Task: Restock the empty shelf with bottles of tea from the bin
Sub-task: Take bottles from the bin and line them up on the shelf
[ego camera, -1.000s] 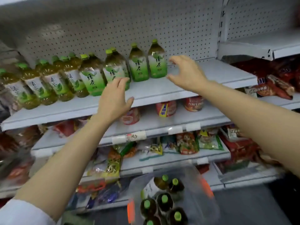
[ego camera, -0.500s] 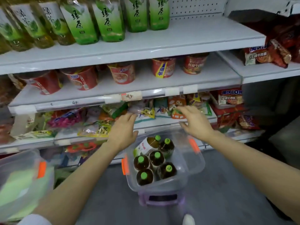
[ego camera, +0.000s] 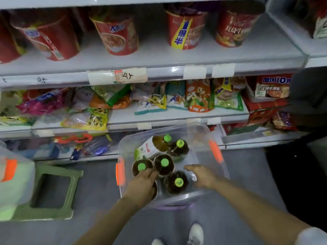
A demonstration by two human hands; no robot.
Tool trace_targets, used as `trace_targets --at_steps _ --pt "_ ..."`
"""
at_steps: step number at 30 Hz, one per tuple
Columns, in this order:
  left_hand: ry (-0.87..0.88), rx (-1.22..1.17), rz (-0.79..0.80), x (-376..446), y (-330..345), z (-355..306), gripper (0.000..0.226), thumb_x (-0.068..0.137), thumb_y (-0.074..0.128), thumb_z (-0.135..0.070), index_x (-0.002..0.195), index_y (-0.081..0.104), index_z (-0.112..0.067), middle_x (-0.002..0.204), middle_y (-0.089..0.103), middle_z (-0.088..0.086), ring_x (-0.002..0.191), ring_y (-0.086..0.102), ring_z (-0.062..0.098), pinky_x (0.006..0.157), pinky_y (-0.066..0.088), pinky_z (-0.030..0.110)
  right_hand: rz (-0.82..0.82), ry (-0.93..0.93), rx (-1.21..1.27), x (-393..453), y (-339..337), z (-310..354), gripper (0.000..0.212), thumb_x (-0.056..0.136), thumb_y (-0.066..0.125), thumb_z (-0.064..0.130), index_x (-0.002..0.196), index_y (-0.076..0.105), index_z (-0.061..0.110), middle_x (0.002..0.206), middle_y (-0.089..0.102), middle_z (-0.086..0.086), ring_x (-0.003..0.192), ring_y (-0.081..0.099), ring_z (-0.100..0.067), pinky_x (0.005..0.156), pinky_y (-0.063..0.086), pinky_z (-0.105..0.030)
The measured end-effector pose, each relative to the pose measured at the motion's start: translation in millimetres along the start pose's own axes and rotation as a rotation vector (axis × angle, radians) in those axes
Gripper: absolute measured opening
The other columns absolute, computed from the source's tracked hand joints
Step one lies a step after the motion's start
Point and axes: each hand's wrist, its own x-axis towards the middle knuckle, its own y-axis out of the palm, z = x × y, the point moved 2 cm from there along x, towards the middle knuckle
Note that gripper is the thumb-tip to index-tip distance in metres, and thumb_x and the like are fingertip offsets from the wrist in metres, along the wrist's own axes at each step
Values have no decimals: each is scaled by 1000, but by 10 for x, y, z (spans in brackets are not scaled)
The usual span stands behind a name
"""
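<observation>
A clear plastic bin [ego camera: 200, 129] with orange latches stands on the floor below me. It holds several brown tea bottles with green caps. One upright bottle [ego camera: 163, 164] is in the middle, and another bottle [ego camera: 152, 147] leans on its side at the back. My left hand [ego camera: 141, 185] lies over the near-left bottle and hides its cap, its fingertips by a second upright bottle [ego camera: 141, 167]. My right hand [ego camera: 201, 175] is inside the bin with its fingers stretched out, holding nothing, just right of the near bottle [ego camera: 177, 182].
The bin sits on a purple stool [ego camera: 174, 206]. A green stool [ego camera: 51, 191] and a second clear bin [ego camera: 14, 179] are at the left. White shelves in front carry red noodle cups [ego camera: 116, 36] and snack bags [ego camera: 198, 96]. My shoes [ego camera: 195, 234] are on the grey floor.
My view dropped from the tea shelf to the bin. Both hands came down from the shelf, past the bin's rim, and are now among the bottles.
</observation>
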Motion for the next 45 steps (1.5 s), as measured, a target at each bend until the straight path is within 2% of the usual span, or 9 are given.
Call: trace_targets --at_steps 4,10,17,21,24,29,35,38,45 --pt "17 -27 -6 34 194 -105 42 59 79 -20 100 71 -28 90 68 -8 68 67 13 47 49 22 152 -111 1 252 87 15 86 71 76 25 145 33 33 147 44 4 132 44 -19 109 37 -29" --pt "-24 -113 -16 100 392 -102 25 85 58 -19 107 66 -26 103 66 -5 80 67 16 63 51 26 252 -168 -11 556 215 25 86 54 85 37 127 39 29 127 51 2 113 54 -20 99 48 -36" --pt "-22 -174 -102 150 371 -121 34 71 78 -16 100 69 -31 90 67 -13 69 66 6 52 42 12 233 -260 -55 592 65 -91 78 59 87 32 124 45 20 120 54 -4 106 54 -20 90 48 -30" --pt "200 -115 -291 383 202 -307 41 74 75 -8 113 69 -20 109 69 -3 95 65 14 76 56 25 196 -205 -53 487 -27 -400 79 56 87 31 119 42 19 118 53 -5 100 56 -20 80 48 -28" --pt "315 108 -71 817 168 -484 40 82 65 -11 121 63 -16 124 64 3 115 59 20 94 52 35 182 -124 22 486 -65 -507 78 57 85 33 119 37 28 117 52 -3 102 56 -21 85 52 -34" --pt "-30 308 243 1307 51 -737 22 98 45 -5 115 59 -9 117 61 12 102 63 24 75 47 30 27 -77 66 485 164 -449 95 55 84 27 133 30 28 126 41 0 111 52 -22 92 52 -37" --pt "-424 32 -15 1554 179 -781 55 91 57 -5 139 29 0 124 51 17 104 60 25 77 53 29 -97 46 191 361 64 -532 79 52 87 25 116 39 25 119 51 -2 104 59 -23 85 53 -30" --pt "-416 -78 -94 1624 255 -747 86 89 58 -2 153 1 -6 129 45 21 114 52 30 89 52 35 -126 -2 228 138 -84 -536 80 50 85 25 116 40 26 116 52 0 101 58 -19 85 54 -30" --pt "-298 -135 -51 1739 584 -755 76 81 72 -21 142 28 -27 153 24 7 144 18 32 115 30 47 -236 -136 369 -366 -455 -491 79 47 82 22 117 46 34 116 48 11 103 54 -5 86 46 -14"
